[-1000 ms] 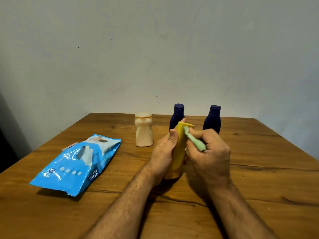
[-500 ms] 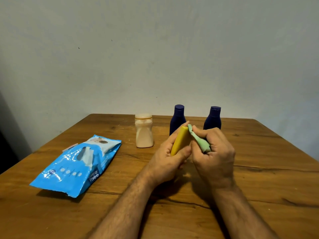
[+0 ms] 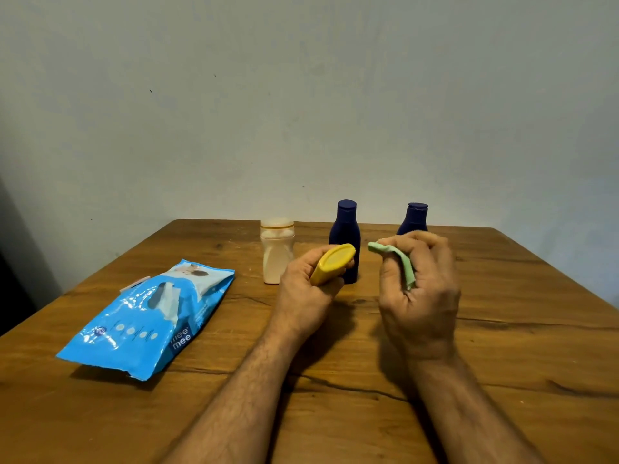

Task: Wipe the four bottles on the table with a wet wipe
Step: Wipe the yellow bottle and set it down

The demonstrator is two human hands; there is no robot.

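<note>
Left hand (image 3: 306, 289) grips yellow bottle (image 3: 331, 264) tilted, right hand (image 3: 418, 279) pinches green wipe (image 3: 398, 262) at 3 o'clock; loose grip risks dropping.

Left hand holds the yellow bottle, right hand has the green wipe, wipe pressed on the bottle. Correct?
Not quite. In the head view the green wipe in the right hand is clear of the yellow bottle, which the left hand holds. The rest stands.

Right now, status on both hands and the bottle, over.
Left hand gripping yellow bottle, tilted off the table. Right hand holding green wipe, apart from the bottle. Three bottles standing behind; nothing between the hands.
</note>
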